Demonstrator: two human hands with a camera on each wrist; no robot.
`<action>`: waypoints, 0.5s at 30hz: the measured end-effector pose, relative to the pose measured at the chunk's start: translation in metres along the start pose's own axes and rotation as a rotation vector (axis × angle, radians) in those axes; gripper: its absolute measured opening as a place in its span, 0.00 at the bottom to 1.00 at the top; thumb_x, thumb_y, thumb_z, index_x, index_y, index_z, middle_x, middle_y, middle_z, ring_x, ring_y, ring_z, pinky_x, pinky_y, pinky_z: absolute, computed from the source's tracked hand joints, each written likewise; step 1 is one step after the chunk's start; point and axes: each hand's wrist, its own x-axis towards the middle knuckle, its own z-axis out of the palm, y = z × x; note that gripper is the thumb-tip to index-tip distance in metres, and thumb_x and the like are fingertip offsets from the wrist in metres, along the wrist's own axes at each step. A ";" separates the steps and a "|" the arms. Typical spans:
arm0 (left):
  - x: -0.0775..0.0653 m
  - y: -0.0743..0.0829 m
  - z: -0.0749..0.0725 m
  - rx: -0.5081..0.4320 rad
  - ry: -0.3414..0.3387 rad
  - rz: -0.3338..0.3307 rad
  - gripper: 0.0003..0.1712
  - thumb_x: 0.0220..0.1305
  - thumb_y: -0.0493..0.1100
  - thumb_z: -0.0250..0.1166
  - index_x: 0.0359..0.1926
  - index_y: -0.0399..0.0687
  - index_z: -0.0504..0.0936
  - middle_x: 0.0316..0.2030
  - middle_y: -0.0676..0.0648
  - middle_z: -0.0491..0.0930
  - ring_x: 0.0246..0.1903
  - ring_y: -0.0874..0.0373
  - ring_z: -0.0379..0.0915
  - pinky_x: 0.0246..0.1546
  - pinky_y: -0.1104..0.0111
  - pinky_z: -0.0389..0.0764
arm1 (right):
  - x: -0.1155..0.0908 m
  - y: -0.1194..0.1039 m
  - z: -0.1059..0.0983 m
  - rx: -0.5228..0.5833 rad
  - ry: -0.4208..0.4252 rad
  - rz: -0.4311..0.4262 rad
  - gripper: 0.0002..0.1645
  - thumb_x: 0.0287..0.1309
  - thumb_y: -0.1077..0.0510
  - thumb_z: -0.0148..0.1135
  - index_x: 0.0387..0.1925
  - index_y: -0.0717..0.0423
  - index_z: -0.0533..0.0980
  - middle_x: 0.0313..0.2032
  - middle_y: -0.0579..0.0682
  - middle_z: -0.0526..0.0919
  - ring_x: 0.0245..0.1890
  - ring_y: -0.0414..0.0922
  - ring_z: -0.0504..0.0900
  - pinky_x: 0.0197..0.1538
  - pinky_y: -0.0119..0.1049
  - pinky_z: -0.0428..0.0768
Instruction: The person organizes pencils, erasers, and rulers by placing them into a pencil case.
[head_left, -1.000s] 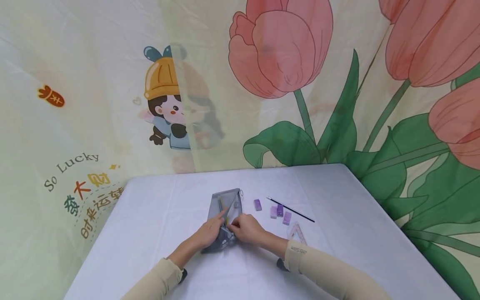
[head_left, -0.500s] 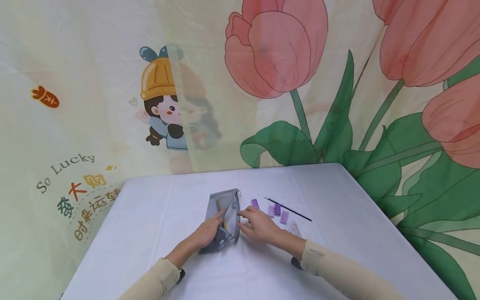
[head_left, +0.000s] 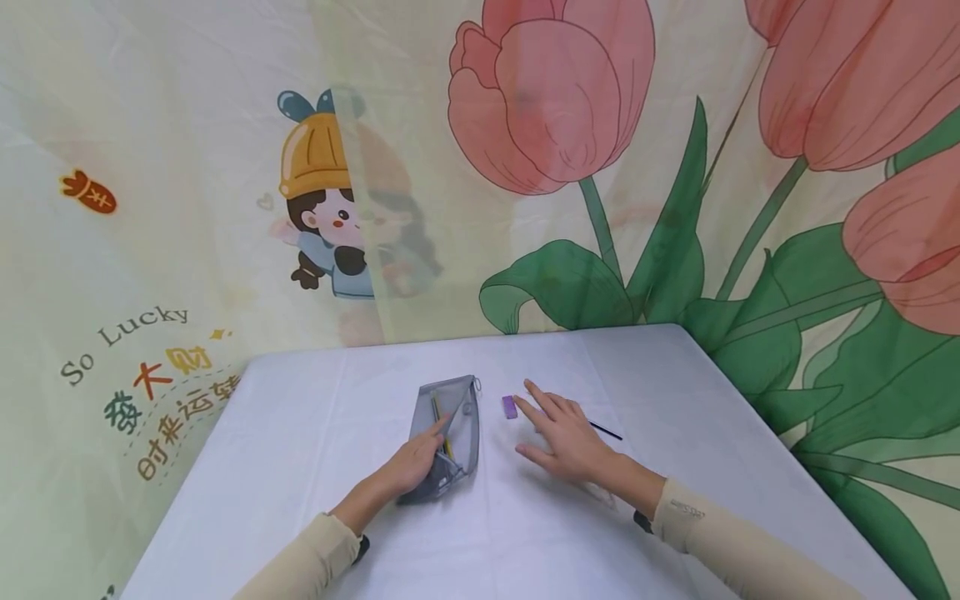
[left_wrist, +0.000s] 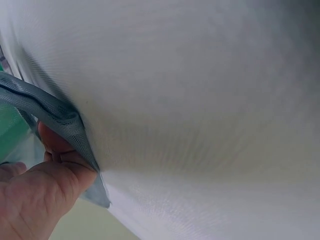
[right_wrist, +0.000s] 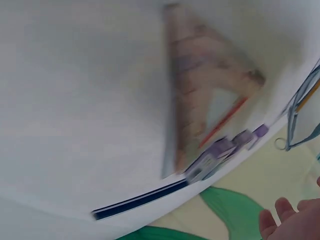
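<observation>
A grey mesh pencil case [head_left: 467,433] lies on the table with its zip open and pencils [head_left: 441,417] inside. My left hand [head_left: 414,463] grips its left side; in the left wrist view the thumb and fingers [left_wrist: 60,172] pinch the grey mesh edge. To the right, my right hand [head_left: 572,440] hovers with fingers spread and nothing held. Its fingertips are near a purple eraser [head_left: 510,407]. In the right wrist view, more purple erasers [right_wrist: 212,159] sit close to a triangular set square [right_wrist: 186,100]. In the head view, the right hand covers them.
A dark pencil [head_left: 604,429] shows partly past the right hand. The white-covered table [head_left: 330,433] ends at a hanging cloth [head_left: 420,317] printed with tulips. A zip ring [right_wrist: 280,144] hangs at the case's end.
My right hand has let go of the pencil case, moved right and spread its fingers above the erasers. The left hand has kept its hold on the case.
</observation>
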 end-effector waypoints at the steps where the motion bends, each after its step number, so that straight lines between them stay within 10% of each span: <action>1: 0.000 0.000 0.000 0.005 -0.001 0.002 0.30 0.79 0.50 0.33 0.77 0.57 0.55 0.75 0.38 0.57 0.73 0.36 0.52 0.73 0.43 0.53 | -0.002 0.004 0.000 0.001 0.008 0.003 0.47 0.62 0.33 0.59 0.76 0.42 0.56 0.79 0.52 0.49 0.71 0.56 0.63 0.66 0.61 0.66; 15: 0.000 -0.002 -0.001 0.024 0.004 0.027 0.29 0.79 0.49 0.33 0.77 0.58 0.55 0.73 0.35 0.59 0.72 0.34 0.55 0.71 0.41 0.56 | -0.023 0.052 -0.010 -0.055 0.012 0.088 0.52 0.59 0.29 0.57 0.78 0.43 0.52 0.79 0.56 0.42 0.75 0.61 0.53 0.70 0.69 0.56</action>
